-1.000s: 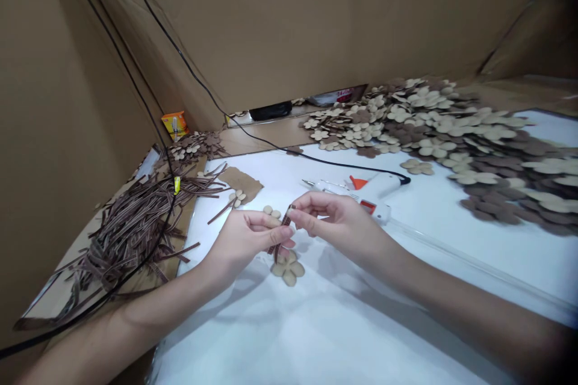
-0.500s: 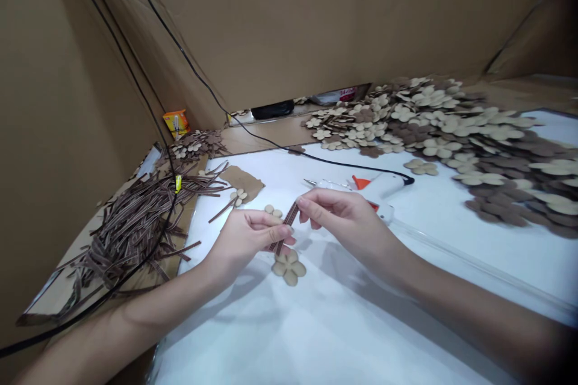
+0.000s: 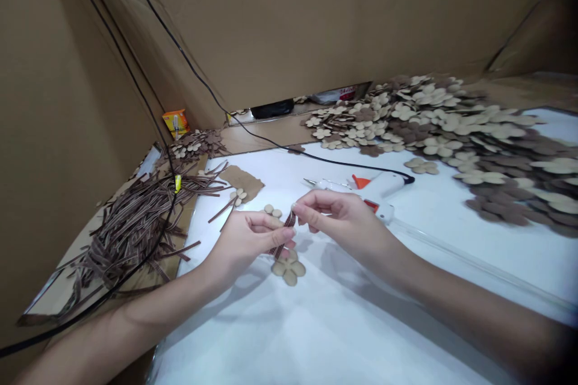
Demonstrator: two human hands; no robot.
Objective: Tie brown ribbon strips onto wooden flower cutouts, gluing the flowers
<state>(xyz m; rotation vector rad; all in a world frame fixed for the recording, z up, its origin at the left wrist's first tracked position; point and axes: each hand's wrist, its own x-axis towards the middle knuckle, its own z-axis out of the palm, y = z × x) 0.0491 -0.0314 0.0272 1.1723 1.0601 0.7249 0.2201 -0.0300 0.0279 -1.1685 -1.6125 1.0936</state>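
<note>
My left hand (image 3: 246,239) pinches the lower part of a short brown striped ribbon strip (image 3: 285,230) over the white table (image 3: 343,319). My right hand (image 3: 336,218) pinches the strip's upper end with thumb and forefinger. Just below the hands a tan flower-shaped cutout (image 3: 289,267) lies flat on the table. Another small tan cutout (image 3: 272,211) shows just behind my left fingers.
A white hot-glue gun (image 3: 372,189) with an orange trigger lies behind my right hand, its black cord (image 3: 266,141) running up the cardboard wall. Brown ribbon strips (image 3: 135,222) are heaped at left. Tan and brown flower cutouts (image 3: 451,126) are piled at the back right. Cardboard walls surround the table.
My right hand has bent the strip's upper end down toward my left fingers, so the strip looks shorter and more folded. Both hands stay in place.
</note>
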